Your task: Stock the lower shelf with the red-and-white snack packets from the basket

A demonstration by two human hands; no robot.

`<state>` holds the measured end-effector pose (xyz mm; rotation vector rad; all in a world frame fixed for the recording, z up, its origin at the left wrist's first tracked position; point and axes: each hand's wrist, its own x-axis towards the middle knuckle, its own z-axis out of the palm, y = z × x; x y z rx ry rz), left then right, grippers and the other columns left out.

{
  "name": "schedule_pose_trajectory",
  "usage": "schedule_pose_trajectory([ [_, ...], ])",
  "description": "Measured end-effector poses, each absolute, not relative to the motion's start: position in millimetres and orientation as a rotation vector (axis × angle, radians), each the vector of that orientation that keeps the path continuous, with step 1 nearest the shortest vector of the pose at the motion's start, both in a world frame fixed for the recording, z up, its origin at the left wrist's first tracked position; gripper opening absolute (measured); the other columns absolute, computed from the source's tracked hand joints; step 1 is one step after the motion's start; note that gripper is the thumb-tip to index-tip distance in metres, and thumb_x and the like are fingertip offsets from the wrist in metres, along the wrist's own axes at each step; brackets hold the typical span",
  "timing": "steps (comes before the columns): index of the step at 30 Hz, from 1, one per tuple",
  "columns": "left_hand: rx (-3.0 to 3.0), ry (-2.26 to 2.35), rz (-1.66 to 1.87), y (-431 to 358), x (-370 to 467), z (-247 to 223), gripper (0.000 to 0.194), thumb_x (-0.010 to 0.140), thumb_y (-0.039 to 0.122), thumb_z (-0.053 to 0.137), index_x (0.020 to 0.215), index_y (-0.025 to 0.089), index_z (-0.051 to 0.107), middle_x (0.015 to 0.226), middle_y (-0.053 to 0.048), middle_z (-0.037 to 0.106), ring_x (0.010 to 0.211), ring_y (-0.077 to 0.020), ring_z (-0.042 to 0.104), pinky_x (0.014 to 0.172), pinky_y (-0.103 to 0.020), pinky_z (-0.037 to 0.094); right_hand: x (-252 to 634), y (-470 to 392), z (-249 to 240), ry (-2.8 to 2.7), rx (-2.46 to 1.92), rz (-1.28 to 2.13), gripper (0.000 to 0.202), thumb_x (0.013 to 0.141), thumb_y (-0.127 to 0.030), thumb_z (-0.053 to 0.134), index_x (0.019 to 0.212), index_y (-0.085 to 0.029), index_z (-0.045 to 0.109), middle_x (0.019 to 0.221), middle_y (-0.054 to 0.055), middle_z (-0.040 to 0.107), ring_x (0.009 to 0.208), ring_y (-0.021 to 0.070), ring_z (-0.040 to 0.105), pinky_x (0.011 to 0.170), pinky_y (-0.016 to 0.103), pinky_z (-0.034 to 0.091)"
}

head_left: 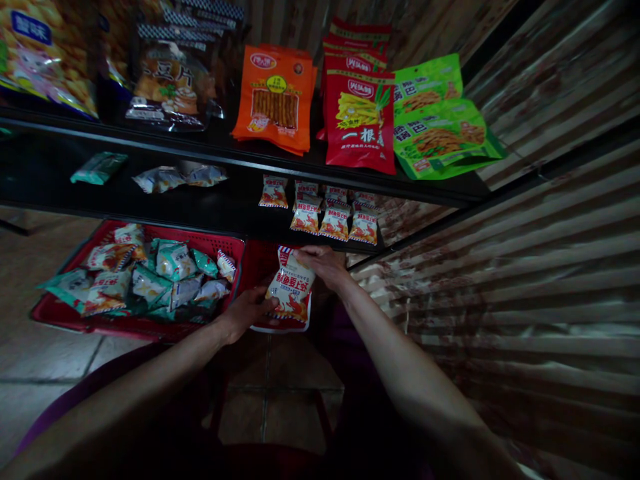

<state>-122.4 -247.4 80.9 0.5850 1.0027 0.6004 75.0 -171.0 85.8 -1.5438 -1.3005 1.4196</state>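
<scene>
A white, red and orange snack bag point(291, 283) is held between my two hands, its printed front facing up. My left hand point(246, 312) grips its lower left edge, thumb on top. At the upper right corner, my right hand point(323, 262) pinches the bag. Beneath it is a red surface with a pale rim, mostly covered by the bag and hands. Just beyond, several similar small bags point(334, 220) stand in rows on the lower shelf. To the left, a red basket point(239, 267) holds a loose pile of white-orange, green and silvery snack bags point(175, 260).
Larger snack bags line the black upper shelf point(210, 143): orange packs point(275, 100), red packs point(360, 123) and green packs point(440, 133). A green packet point(99, 168) and silvery packets point(180, 177) lie on the lower shelf. A pleated curtain point(525, 267) hangs close on the right.
</scene>
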Motion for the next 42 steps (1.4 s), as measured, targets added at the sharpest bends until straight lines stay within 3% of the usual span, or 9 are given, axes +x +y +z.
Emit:
schedule_pose_trajectory([
  [9,0.495,1.048,0.689,-240.0,-127.7,76.8,0.029,0.065,0.027,0.078,0.088,0.013,0.066,0.094,-0.011,0.070,0.078,-0.0196,0.066,0.061,-0.029,0.055,77.5,-169.5,83.7,-1.089,-1.454,1.501,0.035,0.061,-0.043,0.074,0.089,-0.021,0.070,0.088,0.002,0.071,0.080,0.0148,0.062,0.075,0.029,0.046],
  [20,0.532,1.055,0.664,-240.6,-124.7,80.0,0.031,0.062,0.030,0.078,0.086,0.014,0.066,0.090,-0.009,0.070,0.072,-0.0168,0.063,0.049,-0.022,0.045,76.8,-168.7,78.1,-0.961,-1.474,1.418,0.036,0.054,-0.046,0.078,0.075,-0.017,0.071,0.071,0.001,0.069,0.067,0.0143,0.060,0.064,0.028,0.046],
  [23,0.536,1.070,0.704,-237.8,-126.0,79.7,0.035,0.061,0.033,0.079,0.086,0.014,0.066,0.090,-0.009,0.070,0.072,-0.0166,0.063,0.048,-0.022,0.044,73.8,-170.1,81.1,-0.918,-1.488,1.428,0.040,0.059,-0.049,0.076,0.086,-0.021,0.068,0.090,0.002,0.071,0.081,0.0161,0.063,0.068,0.027,0.048],
  [27,0.488,1.089,0.859,-230.6,-127.5,80.1,0.037,0.061,0.035,0.078,0.089,0.015,0.064,0.088,-0.006,0.069,0.072,-0.0157,0.063,0.054,-0.024,0.047,69.3,-176.1,87.7,-0.851,-1.430,1.759,0.038,0.068,-0.052,0.070,0.095,-0.026,0.063,0.107,0.002,0.068,0.092,0.0171,0.064,0.072,0.030,0.053],
  [30,0.427,1.083,0.991,-225.7,-126.6,81.2,0.036,0.063,0.032,0.076,0.092,0.016,0.062,0.089,-0.004,0.069,0.071,-0.0149,0.062,0.062,-0.027,0.050,63.1,-183.4,86.0,-0.869,-1.377,1.989,0.038,0.065,-0.042,0.078,0.093,-0.022,0.062,0.099,0.006,0.069,0.086,0.0182,0.067,0.073,0.034,0.056],
  [33,0.345,1.112,1.071,-222.3,-126.4,81.3,0.029,0.067,0.027,0.073,0.091,0.017,0.060,0.088,-0.003,0.068,0.071,-0.0134,0.062,0.063,-0.026,0.050,51.9,-191.8,77.4,-0.826,-1.339,2.033,0.035,0.065,-0.031,0.080,0.093,-0.019,0.063,0.089,0.005,0.071,0.080,0.0156,0.068,0.074,0.030,0.055],
  [37,0.295,1.129,1.081,-220.4,-129.4,80.5,0.023,0.070,0.024,0.070,0.089,0.018,0.060,0.093,-0.003,0.068,0.076,-0.0132,0.062,0.061,-0.023,0.049,35.3,-200.5,66.7,-0.649,-1.298,1.983,0.026,0.066,-0.028,0.078,0.086,-0.019,0.065,0.082,0.002,0.072,0.076,0.0120,0.068,0.071,0.024,0.054],
  [42,0.307,1.115,1.067,-219.5,-132.0,85.2,0.026,0.071,0.023,0.070,0.095,0.016,0.062,0.096,-0.006,0.069,0.079,-0.0151,0.063,0.065,-0.025,0.050,26.6,-203.0,64.6,-0.499,-1.270,1.915,0.028,0.059,-0.025,0.082,0.081,-0.020,0.066,0.078,-0.001,0.071,0.070,0.0100,0.067,0.070,0.023,0.054],
])
